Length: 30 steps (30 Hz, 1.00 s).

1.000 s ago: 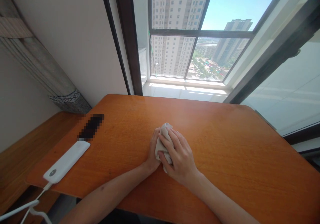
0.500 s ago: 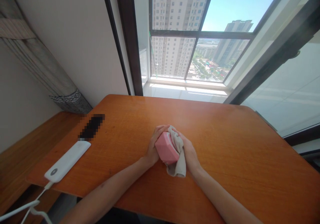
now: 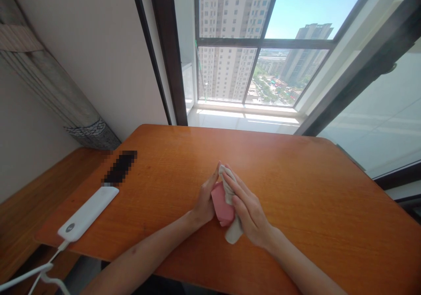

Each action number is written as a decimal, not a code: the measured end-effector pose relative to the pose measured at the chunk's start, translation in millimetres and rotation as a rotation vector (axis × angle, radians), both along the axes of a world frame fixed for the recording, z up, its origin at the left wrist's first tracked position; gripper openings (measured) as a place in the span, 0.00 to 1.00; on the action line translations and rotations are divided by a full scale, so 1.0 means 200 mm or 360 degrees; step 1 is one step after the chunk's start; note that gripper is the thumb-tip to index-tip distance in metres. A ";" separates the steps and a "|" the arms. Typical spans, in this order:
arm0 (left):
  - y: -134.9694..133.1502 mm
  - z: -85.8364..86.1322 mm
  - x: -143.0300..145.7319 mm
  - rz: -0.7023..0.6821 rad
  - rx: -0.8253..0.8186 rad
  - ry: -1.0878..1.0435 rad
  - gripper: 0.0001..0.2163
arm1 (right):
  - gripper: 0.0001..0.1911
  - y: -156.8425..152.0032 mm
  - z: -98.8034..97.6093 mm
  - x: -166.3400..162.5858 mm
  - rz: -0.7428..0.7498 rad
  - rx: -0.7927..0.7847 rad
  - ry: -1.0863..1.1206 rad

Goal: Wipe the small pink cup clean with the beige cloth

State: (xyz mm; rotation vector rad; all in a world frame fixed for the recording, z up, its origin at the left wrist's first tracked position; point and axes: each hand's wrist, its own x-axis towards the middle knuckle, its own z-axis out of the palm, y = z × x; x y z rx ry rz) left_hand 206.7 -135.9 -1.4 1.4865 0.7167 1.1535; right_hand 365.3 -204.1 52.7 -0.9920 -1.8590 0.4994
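The pink block (image 3: 222, 203), matte with flat faces and angular edges, sat between both hands above the table's middle; whether it touched wood could not be told. An off-white, crumpled cloth (image 3: 234, 232) covered its three-o'clock side, a loose end hanging towards five. The left hand (image 3: 204, 200) held the block from nine o'clock; the right hand (image 3: 250, 210) gripped the cloth against it from three. Farther out at nine lay a white oblong device (image 3: 88, 214) with a cable (image 3: 62, 246) on the orange-brown table (image 3: 329, 207). A window (image 3: 259, 44) stood between twelve and one.
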 end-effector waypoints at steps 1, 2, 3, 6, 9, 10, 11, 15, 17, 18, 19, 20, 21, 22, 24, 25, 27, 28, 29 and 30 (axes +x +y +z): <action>0.00 0.01 0.00 -0.0015 -0.0068 -0.0014 0.30 | 0.30 -0.01 -0.01 0.02 0.0008 0.0015 -0.0011; 0.01 0.02 0.00 -0.0011 -0.0116 -0.0034 0.30 | 0.30 -0.01 -0.02 0.04 0.0014 0.0020 -0.0011; 0.01 0.03 0.00 0.0011 -0.0146 -0.0053 0.30 | 0.30 -0.02 -0.03 0.05 0.0025 0.0017 -0.0010; 0.05 0.04 -0.01 0.0118 -0.0171 -0.0045 0.28 | 0.31 -0.03 -0.05 0.09 0.0105 -0.0017 -0.0043; 0.09 0.02 -0.02 0.0165 -0.0218 0.0015 0.27 | 0.31 -0.04 -0.05 0.11 0.0149 -0.0046 -0.0050; 0.11 0.01 -0.02 0.0173 -0.0236 0.0021 0.28 | 0.30 -0.05 -0.05 0.11 0.0140 -0.0059 -0.0029; 0.12 0.00 -0.03 0.0184 -0.0246 0.0024 0.28 | 0.29 -0.05 -0.05 0.12 0.0113 -0.0076 0.0008; 0.18 -0.01 -0.04 0.0368 -0.0131 0.0044 0.25 | 0.24 -0.03 -0.08 0.13 -0.0186 -0.0251 0.0425; 0.20 0.01 -0.05 0.0427 -0.0107 0.0111 0.28 | 0.25 0.00 -0.11 0.12 -0.0350 -0.0404 0.0783; 0.20 0.01 -0.05 0.0404 -0.0158 0.0166 0.31 | 0.26 0.01 -0.12 0.12 -0.0400 -0.0470 0.0937; 0.21 0.02 -0.05 0.0350 -0.0250 0.0232 0.33 | 0.27 0.03 -0.13 0.13 -0.0430 -0.0519 0.1055; 0.21 0.03 -0.05 0.0284 -0.0360 0.0300 0.35 | 0.27 0.05 -0.14 0.13 -0.0447 -0.0549 0.1137; 0.21 0.03 -0.05 0.0218 -0.0464 0.0358 0.37 | 0.27 0.06 -0.16 0.13 -0.0457 -0.0569 0.1187; 0.21 0.04 -0.05 0.0163 -0.0543 0.0401 0.38 | 0.27 0.07 -0.17 0.14 -0.0470 -0.0579 0.1219; 0.21 0.04 -0.05 0.0099 -0.0610 0.0439 0.39 | 0.26 0.08 -0.19 0.15 -0.0521 -0.0579 0.1283; 0.22 0.04 -0.05 0.0087 -0.0613 0.0439 0.39 | 0.26 0.09 -0.20 0.15 -0.0556 -0.0570 0.1323; 0.23 0.04 -0.06 0.0092 -0.0598 0.0458 0.38 | 0.25 0.09 -0.20 0.15 -0.0615 -0.0549 0.1413; 0.25 0.04 -0.06 0.0109 -0.0575 0.0496 0.37 | 0.25 0.09 -0.19 0.14 -0.0638 -0.0548 0.1484; 0.26 0.04 -0.07 0.0142 -0.0523 0.0568 0.36 | 0.25 0.09 -0.18 0.14 -0.0649 -0.0568 0.1579; 0.27 0.04 -0.07 0.0190 -0.0447 0.0659 0.34 | 0.25 0.09 -0.17 0.13 -0.0640 -0.0617 0.1693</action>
